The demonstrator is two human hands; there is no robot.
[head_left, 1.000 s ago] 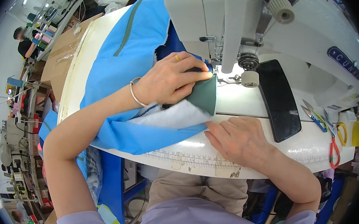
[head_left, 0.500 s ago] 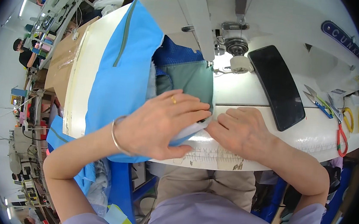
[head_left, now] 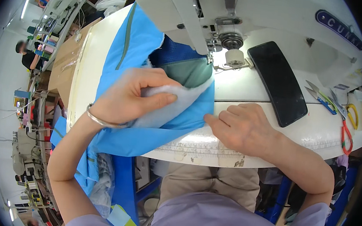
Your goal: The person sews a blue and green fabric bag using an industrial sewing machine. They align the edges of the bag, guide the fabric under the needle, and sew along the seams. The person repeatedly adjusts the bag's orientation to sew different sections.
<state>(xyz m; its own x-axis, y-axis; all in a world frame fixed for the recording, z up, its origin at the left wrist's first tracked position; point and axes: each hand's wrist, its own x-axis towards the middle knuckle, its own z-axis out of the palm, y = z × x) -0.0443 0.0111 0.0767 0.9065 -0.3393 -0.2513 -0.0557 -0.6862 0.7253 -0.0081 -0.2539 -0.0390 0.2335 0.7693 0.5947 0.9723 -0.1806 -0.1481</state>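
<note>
My left hand, slightly blurred, grips a lifted fold of white padded lining in the light blue fabric piece. My right hand is curled on the table, its fingertips closed at the blue fabric's right edge. Inside the fold lie green fabric and dark blue mesh, reaching the presser foot of the white sewing machine.
A black phone lies right of the needle on the white table. Scissors and snips lie farther right. Cardboard borders the table's left side. A person is among other machines at far left.
My left hand has moved down from the presser foot, then leftward, raising the white lining. The blue layer now covers the green's lower part. My right hand has risen slightly in view.
</note>
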